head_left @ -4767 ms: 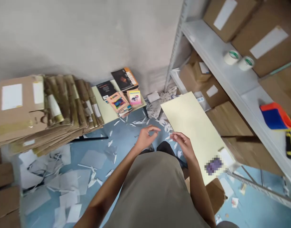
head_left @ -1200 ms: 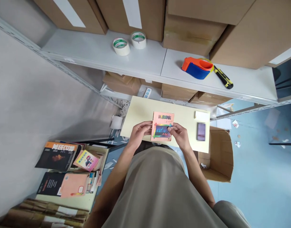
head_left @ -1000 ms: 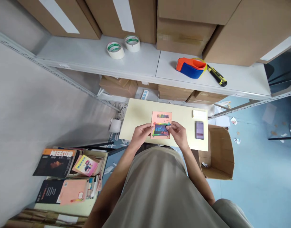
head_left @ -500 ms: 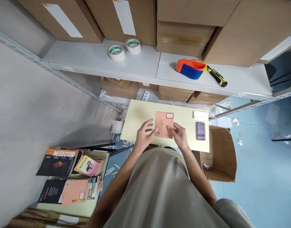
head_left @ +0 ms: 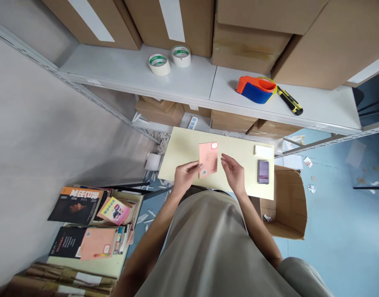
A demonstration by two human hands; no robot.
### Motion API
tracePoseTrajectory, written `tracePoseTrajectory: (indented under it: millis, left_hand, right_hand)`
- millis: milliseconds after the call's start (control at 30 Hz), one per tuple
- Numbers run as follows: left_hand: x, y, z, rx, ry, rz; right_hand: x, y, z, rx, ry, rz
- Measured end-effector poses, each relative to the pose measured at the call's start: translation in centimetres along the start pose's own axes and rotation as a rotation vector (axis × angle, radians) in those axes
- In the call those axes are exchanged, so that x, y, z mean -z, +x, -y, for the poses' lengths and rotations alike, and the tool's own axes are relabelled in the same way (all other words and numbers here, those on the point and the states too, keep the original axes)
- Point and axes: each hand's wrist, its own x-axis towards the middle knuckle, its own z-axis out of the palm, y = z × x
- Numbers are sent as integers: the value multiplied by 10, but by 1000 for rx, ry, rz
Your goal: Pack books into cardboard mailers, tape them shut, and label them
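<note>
A thin pink book, its barcode and red-edged label facing me, is pinched at its left edge by my left hand. It is turned slightly sideways above the pale yellow table. My right hand is off the book's right edge, thumb and fingers apart, holding nothing. To the right of that hand lie a blurred-out phone and a small white box.
A shelf ahead carries tape rolls, an orange-blue tape dispenser, a cutter knife and cartons. At right is an open cardboard box; at lower left, a side table has stacked books and magazines.
My right hand has let go of the book and moved off to the right. My left hand has closed on its left edge. The book has turned and shifted slightly.
</note>
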Motion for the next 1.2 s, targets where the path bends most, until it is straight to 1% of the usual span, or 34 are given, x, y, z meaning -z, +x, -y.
tracePoseTrajectory:
  millis: [67, 133, 233, 300, 367, 467, 500, 533, 633, 667, 767, 833, 900, 1000, 1067, 1100, 1200]
  left_hand:
    - [-4, -2, -1, -33, 39, -25]
    - [-9, -6, -1, -76, 57, 5]
    - [-17, -13, 2, -159, 89, 72]
    - [-17, -15, 4, -191, 115, 116]
    - [-11, -13, 7, -201, 132, 90]
    - [7, -2, 10, -193, 128, -68]
    - [14, 3, 11, -174, 109, -86]
    - [20, 7, 12, -143, 82, -64]
    - [31, 16, 13, -67, 3, 65]
    - [33, 16, 13, -61, -9, 84]
    - [34, 14, 10, -81, -1, 87]
    - [34, 11, 6, -100, 33, 87]
    - [34, 8, 2, -139, 71, 83]
    - [36, 6, -5, -279, 113, 77]
    - [38, 7, -8, -371, 136, 68]
    - [38, 7, -9, -396, 140, 63]
    - [40, 10, -8, -388, 99, 57]
  right_hand:
    - [-10, -4, 0, -18, 7, 78]
    - [-21, -8, 1, -41, 62, 166]
    - [-32, -10, 0, -49, 111, 203]
    - [-31, -8, -1, -50, 95, 212]
    - [-24, -4, -1, -53, 73, 223]
    - [-13, 2, 1, -65, 82, 253]
    - [-10, 3, 3, -75, 95, 268]
    - [-8, 3, 4, -84, 110, 282]
    - [-6, 5, 7, -97, 143, 310]
    - [-6, 6, 7, -98, 146, 317]
    - [-7, 9, 5, -92, 152, 324]
    - [-7, 11, 5, -64, 150, 310]
    - [-8, 12, 8, 5, 118, 280]
    - [-9, 13, 13, 146, 59, 258]
    - [-9, 13, 16, 205, 54, 269]
    - [-9, 14, 17, 220, 58, 276]
    - [-8, 16, 15, 240, 38, 302]
